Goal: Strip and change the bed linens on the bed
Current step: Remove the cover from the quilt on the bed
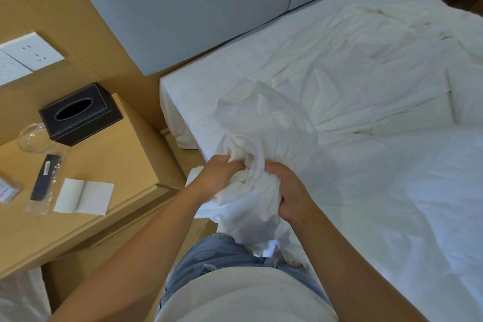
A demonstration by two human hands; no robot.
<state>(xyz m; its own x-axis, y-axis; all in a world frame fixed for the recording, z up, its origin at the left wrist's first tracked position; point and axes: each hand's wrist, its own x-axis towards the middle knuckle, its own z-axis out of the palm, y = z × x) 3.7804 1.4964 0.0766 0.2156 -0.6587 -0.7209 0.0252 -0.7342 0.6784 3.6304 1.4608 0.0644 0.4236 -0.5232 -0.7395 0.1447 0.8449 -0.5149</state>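
Note:
A white bed sheet (264, 123) is bunched up at the near left side of the bed (392, 191). My left hand (219, 175) grips the bunched cloth from the left, fingers dug into its folds. My right hand (290, 193) grips the same bunch from the right, fingers curled round it. The rest of the sheet lies crumpled across the mattress toward the grey headboard (183, 8). The mattress corner (172, 91) by the headboard shows white fabric.
A wooden nightstand (104, 191) stands left of the bed, carrying a black tissue box (78, 115), a glass ashtray (32, 138), a wrapped dark item (44, 180) and a white notepad (83, 196). Wall sockets (26, 55) sit on the wood panel.

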